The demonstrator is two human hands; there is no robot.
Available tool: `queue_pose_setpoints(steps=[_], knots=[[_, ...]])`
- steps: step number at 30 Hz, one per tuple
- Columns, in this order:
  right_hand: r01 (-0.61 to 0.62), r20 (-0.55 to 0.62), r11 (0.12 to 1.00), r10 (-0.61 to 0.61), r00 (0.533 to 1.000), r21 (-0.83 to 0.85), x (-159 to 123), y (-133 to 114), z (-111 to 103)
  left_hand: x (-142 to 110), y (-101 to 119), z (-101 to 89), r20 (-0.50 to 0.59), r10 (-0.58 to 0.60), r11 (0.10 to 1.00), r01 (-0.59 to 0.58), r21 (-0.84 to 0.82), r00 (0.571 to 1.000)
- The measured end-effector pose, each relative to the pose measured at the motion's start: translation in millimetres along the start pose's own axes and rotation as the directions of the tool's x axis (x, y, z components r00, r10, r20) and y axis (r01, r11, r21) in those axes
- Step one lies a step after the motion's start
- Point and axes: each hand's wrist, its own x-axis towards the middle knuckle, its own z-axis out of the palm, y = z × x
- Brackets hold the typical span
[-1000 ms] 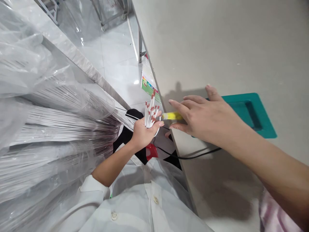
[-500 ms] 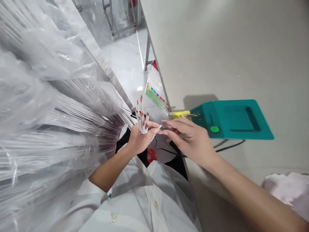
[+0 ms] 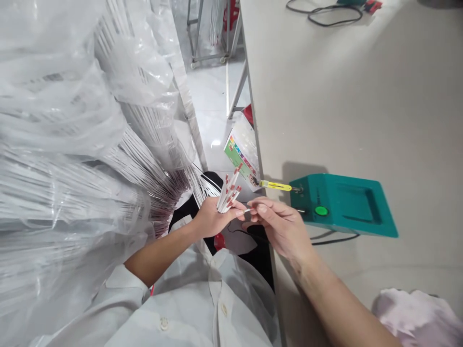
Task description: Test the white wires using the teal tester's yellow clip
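Observation:
My left hand (image 3: 213, 217) is closed around a bundle of thin white wires (image 3: 227, 197) with reddish-brown ends, which fan up above the thumb. Between the left thumb and fingers, one white wire (image 3: 247, 210) sticks out to the right. At its tip, the fingertips of my right hand (image 3: 284, 224) are pinched together; what lies inside the pinch is mostly hidden. Just beyond the right hand stands a teal device (image 3: 356, 202) with a green button (image 3: 321, 211). A yellow-handled tool (image 3: 275, 185) juts from its left end over the table edge.
Plastic-wrapped bundles of white wires (image 3: 133, 159) fill the left side. Down in the gap by the table (image 3: 347, 111) is a box with a green printed label (image 3: 237, 156). A pale cloth (image 3: 415, 315) lies at lower right, a black cable (image 3: 334, 21) at the top.
The view has shifted, so the table and device appear lower. The wire bundle leans more to the right. My right fingers have drawn closer together at the tip of the single wire.

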Motion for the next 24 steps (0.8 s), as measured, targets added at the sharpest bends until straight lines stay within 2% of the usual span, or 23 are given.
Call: queue_pose_setpoints(steps=[4,6,8,11,13,17,20,24], knots=[[0.171,-0.109,0.956,-0.201,0.973,-0.239,-2.7,-11.7,-17.0,1.0,-1.8,0.5,-0.041,-0.165,0.986,0.166,0.023,0.985],[0.253,-0.094,0.888,-0.310,0.946,-0.384,-3.4,-18.9,-18.0,3.9,-2.2,1.6,-0.070,-0.188,0.982,0.189,-0.001,0.980],[0.323,-0.008,0.817,-0.371,0.928,-0.479,-2.6,-24.2,-13.6,7.9,-1.7,3.4,-0.065,-0.176,0.984,0.176,-0.008,0.982],[0.401,0.129,0.741,-0.398,0.908,-0.539,1.3,-25.6,-2.5,14.3,-0.1,7.2,-0.022,-0.073,0.996,0.074,0.053,0.997],[0.404,0.152,0.718,-0.391,0.908,-0.567,4.4,-23.4,4.1,17.9,0.1,9.9,0.013,-0.007,0.994,0.005,0.113,1.000],[0.342,0.062,0.742,-0.378,0.924,-0.576,8.9,-17.4,8.6,23.6,-3.8,12.2,0.043,-0.031,0.993,0.026,0.114,0.999],[0.289,-0.022,0.803,-0.351,0.936,-0.521,10.8,-13.2,5.8,26.4,-5.7,9.6,0.097,-0.064,0.996,0.058,0.063,0.993],[0.196,-0.125,0.894,-0.266,0.956,-0.403,12.0,-6.9,1.1,28.3,-2.4,5.6,0.171,-0.030,0.999,0.024,0.042,0.985]])
